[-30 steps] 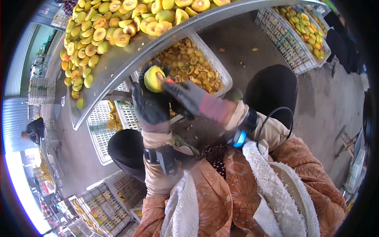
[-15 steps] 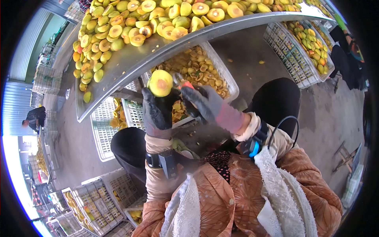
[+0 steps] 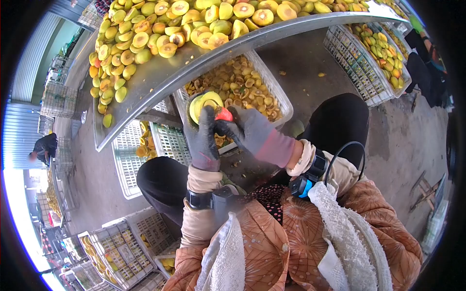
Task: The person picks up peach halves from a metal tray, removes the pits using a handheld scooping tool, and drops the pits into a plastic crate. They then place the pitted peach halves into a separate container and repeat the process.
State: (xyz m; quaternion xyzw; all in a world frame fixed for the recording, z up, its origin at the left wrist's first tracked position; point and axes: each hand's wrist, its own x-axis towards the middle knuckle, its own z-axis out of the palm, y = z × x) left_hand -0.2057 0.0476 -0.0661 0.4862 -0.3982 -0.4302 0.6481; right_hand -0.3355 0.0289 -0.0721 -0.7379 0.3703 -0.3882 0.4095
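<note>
Plainly, the left hand (image 3: pixel 201 140) holds the fruit (image 3: pixel 202 103) beside the right hand (image 3: pixel 255 130).

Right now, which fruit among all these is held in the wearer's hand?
The yellow-green fruit in the gloved left hand, with the right hand's red-handled tool at it; nearly all others lie on the metal table or in crates.

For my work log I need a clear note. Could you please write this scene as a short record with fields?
Left hand: gloved left hand holds a cut fruit
Right hand: gloved right hand holds a red-handled tool
Tool position: at the fruit; its tip is hard to make out
Table: metal table bearing many fruit halves
Below table edge: white crate with fruit pieces
Far right: another crate, filled with fruit
</note>
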